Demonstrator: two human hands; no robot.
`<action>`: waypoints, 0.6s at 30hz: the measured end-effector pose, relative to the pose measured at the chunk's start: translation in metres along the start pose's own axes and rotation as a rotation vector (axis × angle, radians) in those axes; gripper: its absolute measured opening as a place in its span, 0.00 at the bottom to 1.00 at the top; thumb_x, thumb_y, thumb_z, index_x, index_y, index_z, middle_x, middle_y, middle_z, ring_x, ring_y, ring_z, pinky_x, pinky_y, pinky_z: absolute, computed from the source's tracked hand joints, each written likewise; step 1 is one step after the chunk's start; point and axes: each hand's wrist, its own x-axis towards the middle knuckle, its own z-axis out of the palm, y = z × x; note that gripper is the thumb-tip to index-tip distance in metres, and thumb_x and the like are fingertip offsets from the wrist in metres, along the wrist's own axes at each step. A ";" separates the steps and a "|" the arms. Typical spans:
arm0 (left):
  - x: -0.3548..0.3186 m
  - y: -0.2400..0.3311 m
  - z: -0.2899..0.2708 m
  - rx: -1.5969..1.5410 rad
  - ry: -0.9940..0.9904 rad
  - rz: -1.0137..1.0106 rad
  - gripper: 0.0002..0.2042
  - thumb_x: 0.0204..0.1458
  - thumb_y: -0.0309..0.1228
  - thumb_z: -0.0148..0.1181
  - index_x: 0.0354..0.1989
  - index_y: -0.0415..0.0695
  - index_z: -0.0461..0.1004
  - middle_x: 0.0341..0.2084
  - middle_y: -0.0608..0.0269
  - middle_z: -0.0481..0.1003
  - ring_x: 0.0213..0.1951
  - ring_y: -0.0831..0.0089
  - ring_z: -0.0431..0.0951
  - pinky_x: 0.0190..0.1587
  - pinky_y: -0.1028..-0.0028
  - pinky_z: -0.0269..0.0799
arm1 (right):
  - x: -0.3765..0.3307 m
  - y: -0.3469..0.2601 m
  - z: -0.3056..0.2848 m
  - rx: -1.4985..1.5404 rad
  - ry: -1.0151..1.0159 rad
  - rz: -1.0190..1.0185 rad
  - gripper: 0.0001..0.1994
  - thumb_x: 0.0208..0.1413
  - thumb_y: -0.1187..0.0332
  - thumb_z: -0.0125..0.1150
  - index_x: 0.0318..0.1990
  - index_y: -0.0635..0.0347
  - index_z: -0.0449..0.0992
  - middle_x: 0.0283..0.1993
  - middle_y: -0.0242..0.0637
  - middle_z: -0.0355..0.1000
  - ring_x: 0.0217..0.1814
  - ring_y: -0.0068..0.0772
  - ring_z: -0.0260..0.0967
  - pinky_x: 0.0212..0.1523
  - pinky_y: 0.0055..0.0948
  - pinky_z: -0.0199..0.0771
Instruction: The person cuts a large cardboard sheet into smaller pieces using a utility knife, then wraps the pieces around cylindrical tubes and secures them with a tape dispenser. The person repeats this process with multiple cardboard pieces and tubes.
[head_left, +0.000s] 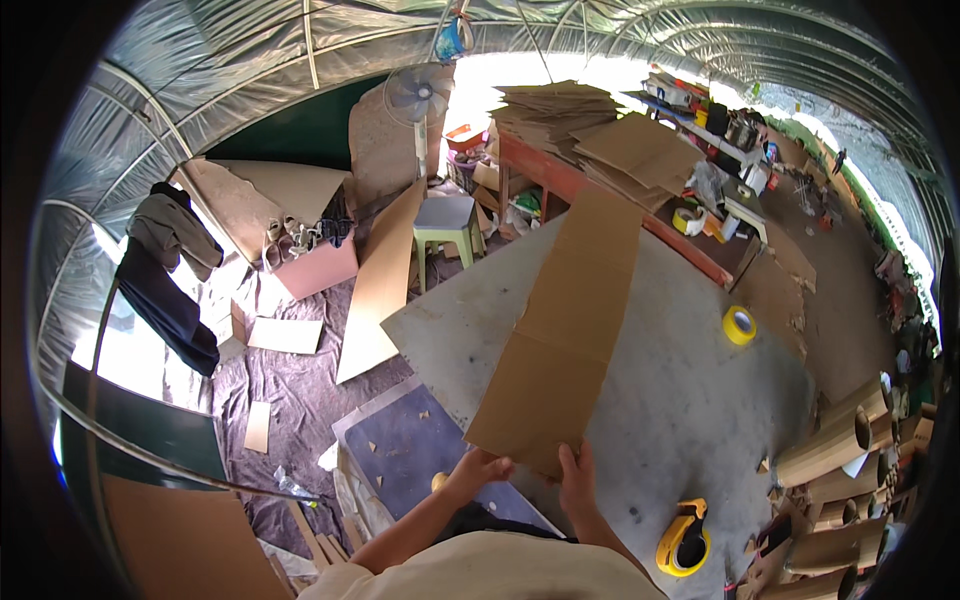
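Note:
A long brown cardboard sheet (560, 335) with a crease across it stretches away from me over the grey tabletop (690, 410). Its far end reaches the red-edged bench. My left hand (482, 472) grips the near edge close to the left corner. On the right side of that same edge, my right hand (577, 472) is closed with its thumb on top; its other fingers are hidden beneath. A yellow tape dispenser (684, 540) lies on the tabletop to the right of my right hand. Farther off, toward the right edge, is a yellow tape roll (739, 325).
Flat cardboard sheets (640, 150) are stacked on a red-edged bench (545, 165) beyond the table. Rolled cardboard tubes (825, 450) crowd the right side. At left stand a green stool (446, 225), a pink box (315, 268) of shoes and a fan (418, 100).

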 end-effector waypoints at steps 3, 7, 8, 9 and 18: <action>-0.003 -0.007 -0.083 0.108 0.033 -0.044 0.18 0.50 0.33 0.56 0.47 0.38 0.67 0.35 0.62 0.74 0.33 0.78 0.72 0.35 0.80 0.69 | 0.038 0.000 0.035 0.193 -0.104 -0.014 0.16 0.58 0.58 0.46 0.48 0.58 0.58 0.32 0.37 0.68 0.17 0.28 0.66 0.10 0.20 0.58; -0.021 0.007 -0.181 0.039 0.322 -0.146 0.14 0.52 0.31 0.53 0.44 0.37 0.69 0.32 0.59 0.75 0.29 0.77 0.73 0.31 0.80 0.69 | 0.119 -0.011 0.091 0.268 0.019 -0.060 0.12 0.58 0.58 0.46 0.41 0.57 0.60 0.28 0.35 0.67 0.14 0.28 0.63 0.08 0.21 0.57; -0.022 0.012 -0.206 0.060 0.374 -0.129 0.13 0.52 0.31 0.52 0.43 0.37 0.69 0.31 0.58 0.75 0.28 0.77 0.73 0.31 0.80 0.69 | 0.142 -0.013 0.104 0.280 0.031 -0.079 0.12 0.58 0.59 0.46 0.41 0.57 0.60 0.28 0.35 0.67 0.14 0.27 0.63 0.08 0.21 0.57; -0.023 0.025 -0.226 0.047 0.414 -0.135 0.13 0.52 0.31 0.51 0.43 0.37 0.69 0.31 0.58 0.75 0.28 0.76 0.74 0.30 0.80 0.69 | 0.168 -0.020 0.119 0.295 0.032 -0.111 0.12 0.58 0.59 0.46 0.41 0.57 0.61 0.28 0.35 0.67 0.15 0.27 0.63 0.08 0.21 0.58; 0.027 0.099 -0.381 -0.126 0.608 -0.011 0.10 0.52 0.29 0.50 0.40 0.37 0.69 0.28 0.54 0.75 0.24 0.74 0.75 0.23 0.80 0.70 | 0.464 -0.167 0.156 0.328 0.060 -0.519 0.09 0.56 0.62 0.51 0.37 0.58 0.68 0.26 0.31 0.69 0.18 0.24 0.64 0.20 0.22 0.70</action>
